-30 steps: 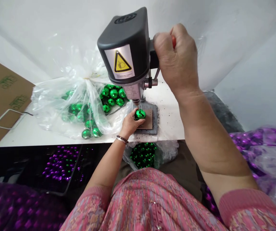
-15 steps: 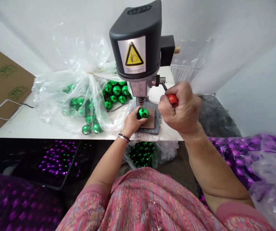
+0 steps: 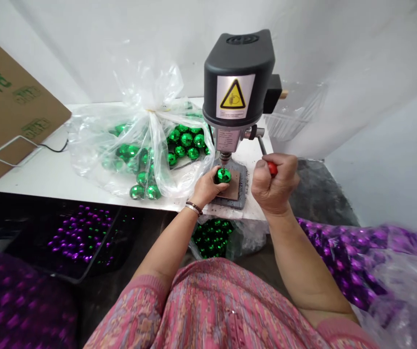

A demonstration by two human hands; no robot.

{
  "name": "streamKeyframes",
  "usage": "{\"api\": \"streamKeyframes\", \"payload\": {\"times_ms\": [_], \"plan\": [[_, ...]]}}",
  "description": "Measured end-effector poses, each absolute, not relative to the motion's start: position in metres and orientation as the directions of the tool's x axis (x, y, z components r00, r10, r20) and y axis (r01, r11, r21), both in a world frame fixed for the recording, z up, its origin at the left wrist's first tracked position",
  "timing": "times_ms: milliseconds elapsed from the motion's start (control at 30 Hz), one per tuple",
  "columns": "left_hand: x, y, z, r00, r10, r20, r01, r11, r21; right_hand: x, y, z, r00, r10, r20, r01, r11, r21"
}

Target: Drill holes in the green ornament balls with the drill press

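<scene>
Inside the left hand (image 3: 204, 188), a shiny round green ball (image 3: 223, 176) sits clamped right under the tip of a boxy black drill press (image 3: 238, 82), and the right hand (image 3: 274, 185) squeezes shut around a red lever handle (image 3: 273, 168).

Your bench drill (image 3: 238, 82) on the table (image 3: 34, 169), bagged baubles (image 3: 143, 145) left of it, cardboard (image 3: 8, 92) further left, a tray of baubles (image 3: 101, 247) below, near you

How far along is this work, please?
Perhaps done: balls in the black tray below the bench. In hand: the left hand holds one green ball under the drill; the right hand grips its red handle. Left: many balls in the plastic bag.
</scene>
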State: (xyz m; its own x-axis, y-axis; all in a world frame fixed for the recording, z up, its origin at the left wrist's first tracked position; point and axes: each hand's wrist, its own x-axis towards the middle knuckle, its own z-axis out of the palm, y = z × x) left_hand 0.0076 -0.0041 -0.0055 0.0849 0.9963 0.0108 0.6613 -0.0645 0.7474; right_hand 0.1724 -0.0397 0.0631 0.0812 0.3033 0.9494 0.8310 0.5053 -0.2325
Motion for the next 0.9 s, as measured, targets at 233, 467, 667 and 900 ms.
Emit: {"api": "streamKeyframes", "payload": {"times_ms": [233, 467, 667, 900], "plan": [[0.006, -0.003, -0.008, 0.104, 0.995, 0.008, 0.651, -0.074, 0.755, 0.165, -0.039, 0.048, 0.159, 0.252, 0.955, 0.793, 0.544, -0.276], [0.003, -0.007, -0.007, 0.119, 0.992, 0.03, 0.609, -0.097, 0.787, 0.164, -0.029, 0.107, 0.309, 0.439, 0.844, 0.688, 0.509, -0.517], [-0.029, -0.047, 0.003, 0.355, 0.935, 0.005, 0.545, -0.211, 0.811, 0.166, -0.019, 0.14, 0.366, 0.56, 0.743, 0.607, 0.462, -0.647], [-0.059, -0.083, -0.002, 0.48, 0.852, -0.207, 0.62, -0.163, 0.767, 0.165, -0.023, 0.131, 0.413, 0.558, 0.72, 0.598, 0.43, -0.676]]}}
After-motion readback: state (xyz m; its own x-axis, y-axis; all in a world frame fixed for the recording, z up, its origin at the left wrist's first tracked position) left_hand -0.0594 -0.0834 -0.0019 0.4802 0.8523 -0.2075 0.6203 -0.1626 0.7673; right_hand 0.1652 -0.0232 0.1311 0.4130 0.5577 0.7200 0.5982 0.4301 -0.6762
